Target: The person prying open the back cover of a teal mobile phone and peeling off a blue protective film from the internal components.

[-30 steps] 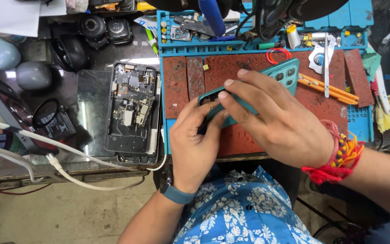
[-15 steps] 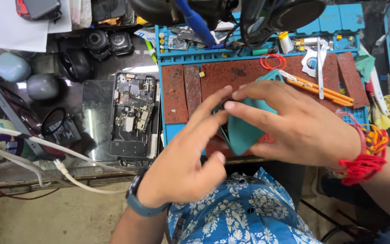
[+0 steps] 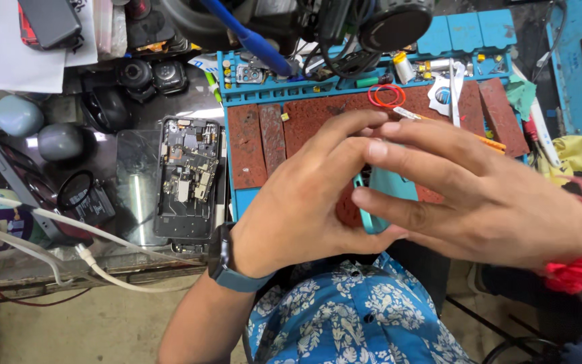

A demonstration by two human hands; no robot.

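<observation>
**Teal phone case pinched between both hands**

Both grips close on the teal case (image 3: 386, 197): left hand (image 3: 301, 209) at its left edge, right hand (image 3: 486, 199) over the top. Its long axis runs upright, above the blue mat (image 3: 250, 101) on the surface.

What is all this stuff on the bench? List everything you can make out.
teal phone case: 1, teal, held between both hands
opened phone: 1, dark, circuitry exposed, left of the mat
glass panel: 1, clear, beside the opened phone
work mat: 1, blue with rust-red pads, bench centre
rubber band: 1, red, top of the mat
white cable: 1, white, bench front left
egg-shaped cases: 2, blue-grey, far left
left hand: smartwatch on wrist
right hand: red thread on wrist
</observation>
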